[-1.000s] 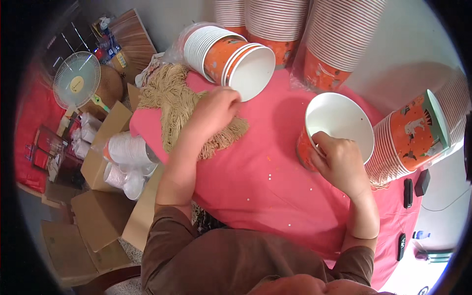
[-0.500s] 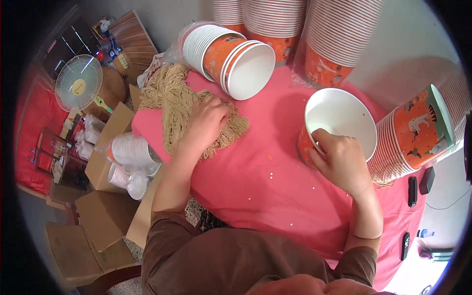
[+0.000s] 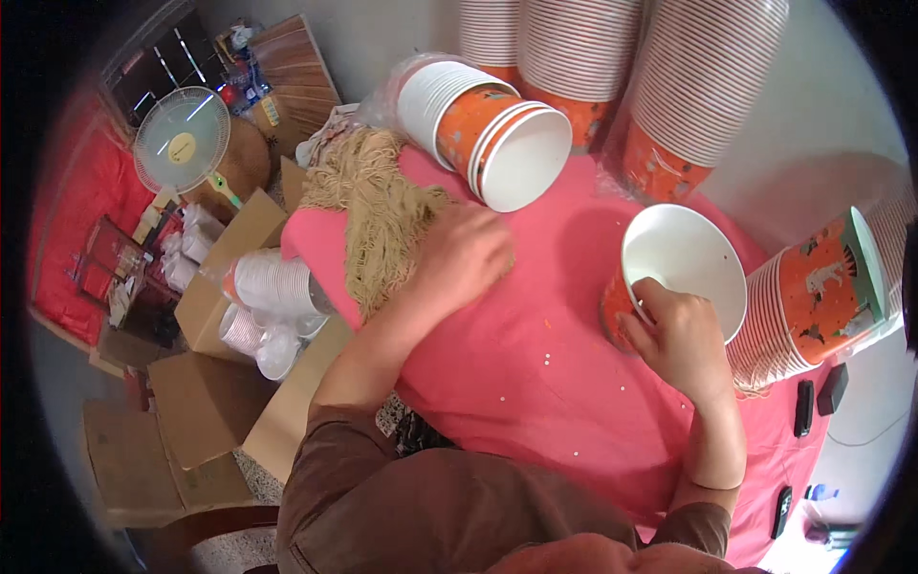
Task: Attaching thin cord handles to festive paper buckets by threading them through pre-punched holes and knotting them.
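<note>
My right hand pinches the near rim of a white-lined orange paper bucket, thumb outside and fingers inside. The bucket stands upright but looks slightly tilted toward me. My left hand is over the right end of a thick bundle of tan cords at the table's left. Its fingers bend downward and are smeared by motion, so whether strands are between them does not show. The bundle spreads from the far left table edge to beneath that hand.
A pink cloth with scattered white bits covers the table. A stack of orange buckets lies sideways; tall wrapped stacks stand behind. Another stack leans at right, with dark small boxes near it. Opened cartons and a fan are left.
My left hand has slid rightward along the cord bundle to its end. My right hand keeps its hold on the bucket rim. The whole view has shifted slightly.
</note>
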The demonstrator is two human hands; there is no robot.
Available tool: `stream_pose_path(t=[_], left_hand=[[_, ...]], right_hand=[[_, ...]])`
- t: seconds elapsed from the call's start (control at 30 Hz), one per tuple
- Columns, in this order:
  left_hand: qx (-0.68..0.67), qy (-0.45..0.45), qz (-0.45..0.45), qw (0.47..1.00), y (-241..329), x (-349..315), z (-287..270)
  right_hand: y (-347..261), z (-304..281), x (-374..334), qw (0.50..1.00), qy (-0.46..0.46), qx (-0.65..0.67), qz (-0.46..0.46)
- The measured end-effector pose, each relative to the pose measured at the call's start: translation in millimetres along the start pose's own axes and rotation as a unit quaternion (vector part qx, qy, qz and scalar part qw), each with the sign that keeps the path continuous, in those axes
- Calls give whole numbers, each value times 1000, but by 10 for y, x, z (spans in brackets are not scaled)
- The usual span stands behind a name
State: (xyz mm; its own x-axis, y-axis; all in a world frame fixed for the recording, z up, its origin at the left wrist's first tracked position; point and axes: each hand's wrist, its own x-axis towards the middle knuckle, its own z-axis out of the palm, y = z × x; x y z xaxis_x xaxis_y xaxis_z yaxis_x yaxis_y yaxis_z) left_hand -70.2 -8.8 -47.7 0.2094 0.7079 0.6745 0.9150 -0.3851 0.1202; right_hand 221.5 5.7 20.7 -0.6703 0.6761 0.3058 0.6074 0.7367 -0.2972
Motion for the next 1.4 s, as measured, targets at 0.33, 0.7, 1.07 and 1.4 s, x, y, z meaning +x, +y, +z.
stream_pose_path(t=[0.33,0.7,1.07,1.4], left_hand=[[-468,-32,160,869,1387,115,-110],[-377,31,34,925,991,154,170],[-377,29,-4,926,996,146,315],[-380,16,2,925,1044,169,323]], right_hand=[[4,-7,21,1000,-5,12,14],[46,-316,-81,997,-48,59,18],[213,-352,-87,987,-146,62,-18],[238,-348,-51,982,-98,158,34]])
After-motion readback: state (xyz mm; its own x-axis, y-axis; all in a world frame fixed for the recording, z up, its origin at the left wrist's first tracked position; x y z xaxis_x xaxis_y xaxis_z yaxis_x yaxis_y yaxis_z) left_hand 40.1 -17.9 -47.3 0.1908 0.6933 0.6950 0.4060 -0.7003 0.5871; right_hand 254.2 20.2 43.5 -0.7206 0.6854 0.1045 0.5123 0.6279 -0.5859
